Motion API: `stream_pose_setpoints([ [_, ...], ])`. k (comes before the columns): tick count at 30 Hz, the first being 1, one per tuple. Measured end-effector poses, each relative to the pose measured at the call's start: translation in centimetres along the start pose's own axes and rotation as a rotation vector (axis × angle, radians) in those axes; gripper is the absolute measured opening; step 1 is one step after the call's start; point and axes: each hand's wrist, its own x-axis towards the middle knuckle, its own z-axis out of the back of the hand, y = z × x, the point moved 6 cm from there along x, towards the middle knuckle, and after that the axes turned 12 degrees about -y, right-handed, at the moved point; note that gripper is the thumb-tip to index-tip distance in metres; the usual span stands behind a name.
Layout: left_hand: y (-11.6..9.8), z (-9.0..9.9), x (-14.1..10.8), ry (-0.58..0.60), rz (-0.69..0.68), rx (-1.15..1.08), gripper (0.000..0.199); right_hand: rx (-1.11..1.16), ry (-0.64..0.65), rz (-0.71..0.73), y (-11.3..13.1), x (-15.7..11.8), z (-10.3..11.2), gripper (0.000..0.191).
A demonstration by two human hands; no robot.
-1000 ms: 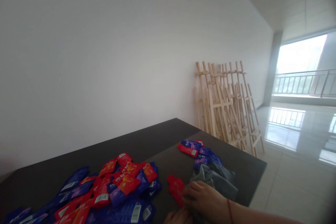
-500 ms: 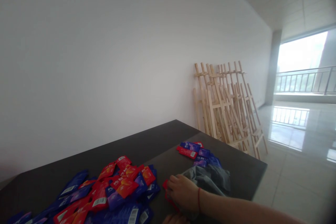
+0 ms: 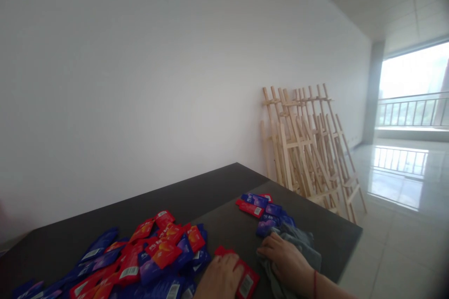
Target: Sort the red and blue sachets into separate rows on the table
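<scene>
My left hand (image 3: 221, 276) lies over a red packet (image 3: 247, 282) with a barcode, near the front of the dark table. Its fingers are bent over the packet's left part, and the packet's right part shows. To the right, my right hand (image 3: 286, 258), a thin red band at the wrist, grips a crumpled grey cloth (image 3: 307, 247) that rests on the table. Just behind the cloth is a small group of blue and red packets (image 3: 269, 224). Left of my left hand spreads a large heap of red and blue packets (image 3: 163, 252).
The dark table (image 3: 213, 180) stands against a white wall, its right corner near the cloth. Several wooden easels (image 3: 301, 149) lean on the wall behind the table. A shiny tiled floor (image 3: 379, 205) and a railing (image 3: 414, 110) by a window are at right.
My right hand has moved right, from the red packet onto the grey cloth, which is more bunched now. My left hand has come up from the bottom edge onto the red packet.
</scene>
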Motion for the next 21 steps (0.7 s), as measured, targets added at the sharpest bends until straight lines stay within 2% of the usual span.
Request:
stream_pose_setpoints([
  [3, -0.1, 0.8, 1.9, 0.103, -0.079, 0.036, 0.039, -0.075, 0.000, -0.097, 0.0, 0.4, -0.4, 0.052],
  [7, -0.7, 1.6, 3.0, 0.161, -0.138, 0.074, 0.026, -0.222, 0.110, -0.246, -0.9, 0.7, 0.0, 0.063],
  [9, -0.6, 1.6, 3.0, 0.143, -0.162, 0.104, 0.020, -0.295, 0.162, -0.316, -2.2, 1.0, 1.0, 0.061],
  [12, -0.2, 1.1, 2.9, 0.084, -0.178, 0.139, 0.010, -0.378, 0.173, -0.407, -4.6, 1.9, 2.6, 0.055],
  [15, 0.2, 1.4, 3.0, -0.007, -0.207, 0.161, 0.005, -0.405, 0.191, -0.446, -6.0, 3.1, 2.9, 0.038],
  [18, 1.1, 3.9, 2.9, -0.112, -0.214, 0.132, 0.017, -0.385, 0.248, -0.399, -5.8, 4.2, 2.0, 0.026],
  [21, 4.3, 8.5, 1.8, -0.214, -0.090, 0.112, 0.023, -0.337, 0.302, -0.301, -4.3, 5.0, 0.9, 0.030],
])
